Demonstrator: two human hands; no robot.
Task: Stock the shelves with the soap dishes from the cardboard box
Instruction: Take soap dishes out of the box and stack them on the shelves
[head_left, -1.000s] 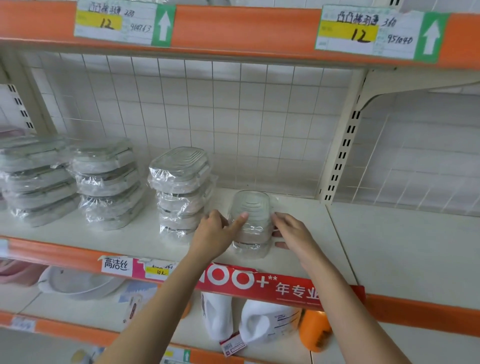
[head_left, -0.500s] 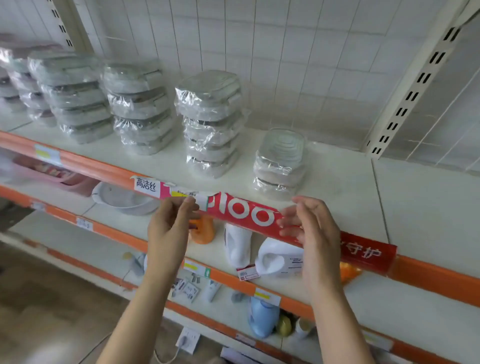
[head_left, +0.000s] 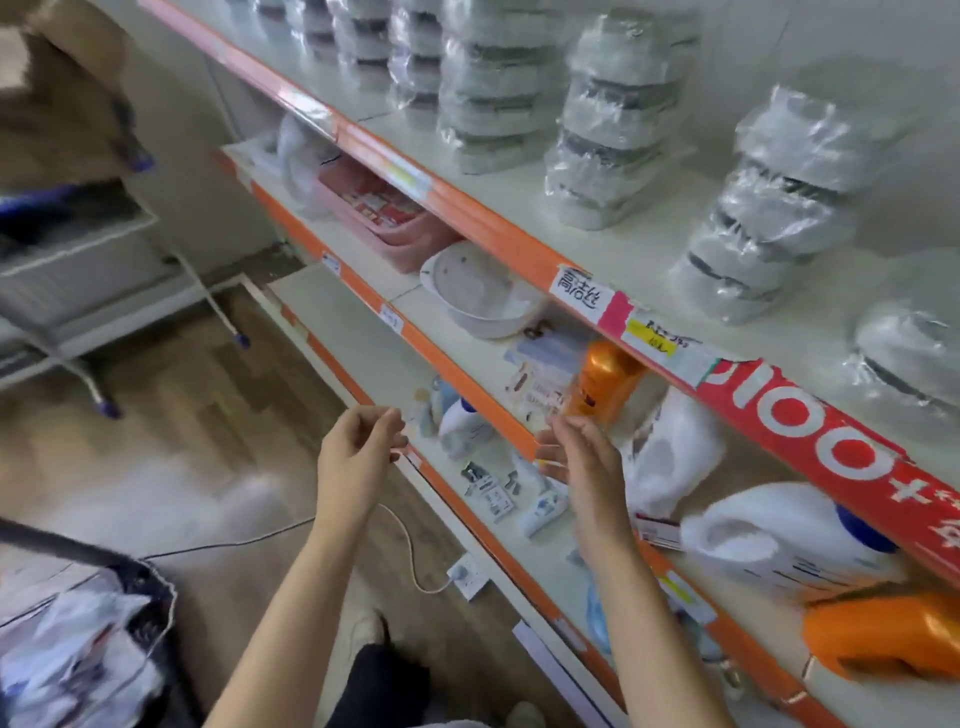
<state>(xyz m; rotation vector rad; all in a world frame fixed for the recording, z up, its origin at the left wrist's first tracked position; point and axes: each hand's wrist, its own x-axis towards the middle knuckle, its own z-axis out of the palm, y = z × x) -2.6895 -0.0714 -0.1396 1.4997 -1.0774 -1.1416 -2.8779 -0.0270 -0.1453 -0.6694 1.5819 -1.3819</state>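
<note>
Wood-patterned flooring (head_left: 218, 395) runs along the foot of a white shelving unit with orange front rails (head_left: 498, 228), and the view tilts steeply across it. On the upper shelf stand several stacks of clear, film-wrapped plastic soap dishes (head_left: 618, 130); the nearest tall stack (head_left: 769, 208) is about five high, and at the right edge a much lower stack (head_left: 914, 358) looks only begun, so stocking seems well along but not finished. A brown cardboard box (head_left: 62, 98) shows blurred at the upper left; whether dishes remain in it cannot be told. Both hands hang in front of the lower shelves, away from any dish: the left hand (head_left: 358, 452) has loosely curled fingers holding nothing, and the right hand (head_left: 582, 462) is relaxed with fingers nearly straight. Open floor lies to the left toward the box, though a white cable and wall plug (head_left: 462, 571) trail near the feet, and the projecting orange rails are edges to avoid when lifting.
</note>
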